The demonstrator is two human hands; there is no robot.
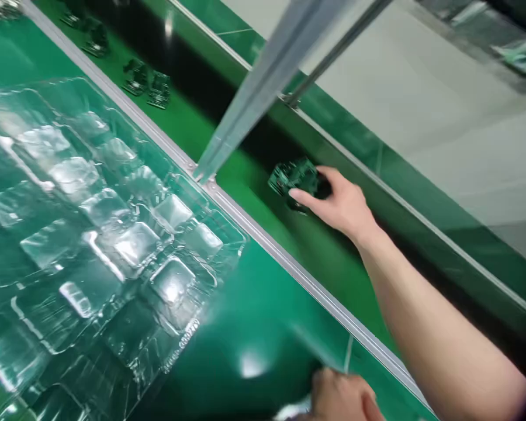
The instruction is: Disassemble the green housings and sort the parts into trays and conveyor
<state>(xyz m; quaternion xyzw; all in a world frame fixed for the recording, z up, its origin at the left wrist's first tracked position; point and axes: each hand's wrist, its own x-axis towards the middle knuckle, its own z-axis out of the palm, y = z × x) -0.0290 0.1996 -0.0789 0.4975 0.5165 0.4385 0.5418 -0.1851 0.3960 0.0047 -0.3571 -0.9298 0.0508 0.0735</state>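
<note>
My right hand point(339, 202) reaches over the green conveyor belt point(241, 187), its thumb and fingers closed round a dark green and black part point(293, 177), which looks like a small circuit assembly. The part is at belt level; whether it touches the belt cannot be made out. My left hand point(344, 397) is low in the picture, blurred and partly cut off, over the green tabletop point(263, 304). Its fingers look curled, and a pale shiny thing point(293, 409) shows beside them, too blurred to name.
Clear plastic trays point(135, 242) with moulded pockets cover the left side. Several similar parts point(159, 89) lie farther up the belt. A metal rail point(289, 266) edges the belt, and a metal post point(254, 88) rises from it.
</note>
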